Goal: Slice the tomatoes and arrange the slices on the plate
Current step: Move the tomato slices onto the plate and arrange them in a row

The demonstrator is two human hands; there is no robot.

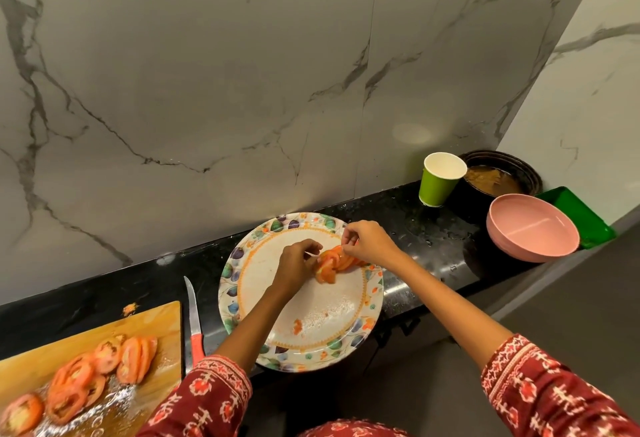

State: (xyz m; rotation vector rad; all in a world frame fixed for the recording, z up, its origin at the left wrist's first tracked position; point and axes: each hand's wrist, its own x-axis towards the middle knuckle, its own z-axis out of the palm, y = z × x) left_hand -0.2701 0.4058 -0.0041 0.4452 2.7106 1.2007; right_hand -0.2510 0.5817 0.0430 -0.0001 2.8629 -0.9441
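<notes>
**Fingers on wet slices, far side of plate**

Fingers of my left hand (297, 265) and right hand (369, 241) pinch the small row of tomato slices (334, 262) on the far side of the plate (242, 277). From the head view, I judge the wet slices may slide or tear if I press. They look thin, orange-red and overlapping. More slices (100, 367) wait on the cutting board (41, 360).

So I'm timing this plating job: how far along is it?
Slicing looks done: the red-handled knife lies on the counter. In hand: both the left hand and right hand are arranging a small fan of tomato slices on the floral-rimmed white plate. Left: many more cut slices wait on the wooden cutting board.
</notes>
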